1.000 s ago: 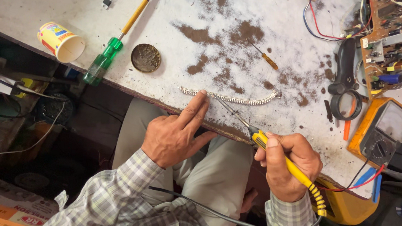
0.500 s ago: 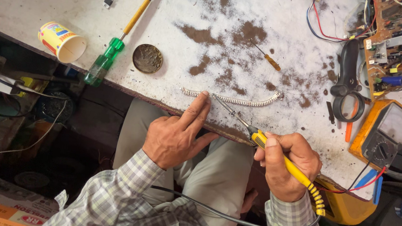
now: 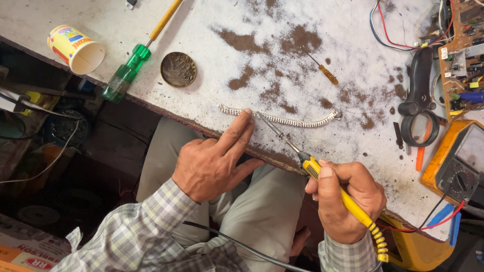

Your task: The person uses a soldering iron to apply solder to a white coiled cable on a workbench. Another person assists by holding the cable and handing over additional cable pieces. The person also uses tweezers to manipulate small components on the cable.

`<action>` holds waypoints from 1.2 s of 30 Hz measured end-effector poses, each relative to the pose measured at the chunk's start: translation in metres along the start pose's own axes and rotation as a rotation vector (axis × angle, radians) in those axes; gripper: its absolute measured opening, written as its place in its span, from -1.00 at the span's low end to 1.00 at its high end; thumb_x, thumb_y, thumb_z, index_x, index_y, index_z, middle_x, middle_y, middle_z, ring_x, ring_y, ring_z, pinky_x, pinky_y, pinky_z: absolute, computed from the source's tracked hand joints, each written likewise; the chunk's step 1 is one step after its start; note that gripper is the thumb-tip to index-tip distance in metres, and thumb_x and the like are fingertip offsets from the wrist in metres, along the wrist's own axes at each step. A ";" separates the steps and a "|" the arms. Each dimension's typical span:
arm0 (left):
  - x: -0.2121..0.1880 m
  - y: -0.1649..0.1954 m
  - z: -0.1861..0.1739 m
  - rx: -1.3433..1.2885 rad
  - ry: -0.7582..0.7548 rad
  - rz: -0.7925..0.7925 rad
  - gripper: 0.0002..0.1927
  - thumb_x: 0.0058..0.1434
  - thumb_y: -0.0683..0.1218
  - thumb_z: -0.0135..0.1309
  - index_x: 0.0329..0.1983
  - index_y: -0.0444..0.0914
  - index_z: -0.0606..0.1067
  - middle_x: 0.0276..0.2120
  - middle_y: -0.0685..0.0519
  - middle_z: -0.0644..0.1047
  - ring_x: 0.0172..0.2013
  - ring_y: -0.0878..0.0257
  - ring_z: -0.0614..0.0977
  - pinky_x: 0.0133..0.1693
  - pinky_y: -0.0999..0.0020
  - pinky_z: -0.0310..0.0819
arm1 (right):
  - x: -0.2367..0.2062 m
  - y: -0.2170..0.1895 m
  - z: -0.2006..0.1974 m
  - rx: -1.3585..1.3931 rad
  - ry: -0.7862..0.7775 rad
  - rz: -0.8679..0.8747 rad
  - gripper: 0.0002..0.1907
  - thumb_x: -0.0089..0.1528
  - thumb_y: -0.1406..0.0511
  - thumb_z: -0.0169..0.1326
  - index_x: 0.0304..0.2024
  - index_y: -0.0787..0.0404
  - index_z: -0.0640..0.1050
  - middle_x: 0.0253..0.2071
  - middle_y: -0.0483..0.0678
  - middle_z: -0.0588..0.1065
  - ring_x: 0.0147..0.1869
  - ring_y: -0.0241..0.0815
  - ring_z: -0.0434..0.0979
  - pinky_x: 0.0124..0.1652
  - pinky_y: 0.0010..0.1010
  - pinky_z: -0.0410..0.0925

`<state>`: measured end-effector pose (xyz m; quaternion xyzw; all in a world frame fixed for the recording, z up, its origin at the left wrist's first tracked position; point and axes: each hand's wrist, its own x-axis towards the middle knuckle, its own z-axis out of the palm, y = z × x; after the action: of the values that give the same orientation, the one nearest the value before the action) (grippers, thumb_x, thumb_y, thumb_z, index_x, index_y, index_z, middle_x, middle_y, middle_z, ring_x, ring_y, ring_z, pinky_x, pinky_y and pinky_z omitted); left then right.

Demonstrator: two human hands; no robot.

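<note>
My right hand [image 3: 343,199] grips a yellow-handled soldering iron [image 3: 330,186] like a pen. Its metal tip reaches up-left to a long thin silvery strip [image 3: 289,119] lying near the front edge of the worn white workbench [image 3: 45,5]. My left hand [image 3: 212,162] rests at the bench edge with two fingers stretched out, the fingertips pressing on the strip just left of the iron's tip. The iron's black cord loops across my lap.
A yellow paper cup [image 3: 75,49] lies on its side at left, beside a green-handled screwdriver [image 3: 139,53] and a round tin [image 3: 178,69]. A small screwdriver [image 3: 323,70], a black magnifier [image 3: 420,104], a circuit board [image 3: 479,51] and an orange multimeter [image 3: 465,160] sit right.
Both hands hold nearly the same pose; the view has shifted slightly. The iron's tip stays at the strip beside my left fingertips.
</note>
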<state>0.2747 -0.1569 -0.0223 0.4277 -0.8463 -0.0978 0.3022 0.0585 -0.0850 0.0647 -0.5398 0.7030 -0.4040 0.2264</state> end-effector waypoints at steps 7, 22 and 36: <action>-0.002 0.001 0.003 0.006 0.007 0.002 -0.32 0.27 0.27 0.18 0.23 -0.32 0.51 0.32 0.01 0.44 -0.58 0.33 0.52 -0.50 0.43 0.40 | -0.002 0.004 0.000 0.047 -0.007 0.019 -0.82 0.37 0.36 0.09 -0.34 0.28 0.49 -0.51 -0.07 0.55 -0.52 -0.46 0.42 -0.48 -0.60 0.32; -0.003 -0.002 0.010 0.008 0.010 0.006 -0.32 0.27 0.28 0.18 0.21 -0.32 0.52 0.31 0.01 0.44 -0.59 0.34 0.51 -0.51 0.43 0.39 | 0.001 0.007 0.003 0.046 -0.005 0.029 -0.81 0.37 0.35 0.09 -0.36 0.27 0.48 -0.53 -0.08 0.54 -0.54 -0.47 0.40 -0.49 -0.61 0.32; -0.007 0.005 0.013 0.013 0.006 0.011 -0.32 0.26 0.27 0.18 0.20 -0.33 0.53 0.31 0.00 0.45 -0.59 0.34 0.51 -0.51 0.44 0.39 | -0.007 0.010 0.000 0.095 -0.002 0.073 -0.81 0.38 0.34 0.06 -0.34 0.29 0.48 -0.53 -0.10 0.52 -0.55 -0.46 0.39 -0.50 -0.61 0.32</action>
<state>0.2669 -0.1493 -0.0332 0.4253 -0.8483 -0.0894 0.3025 0.0554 -0.0778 0.0558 -0.5027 0.7020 -0.4280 0.2671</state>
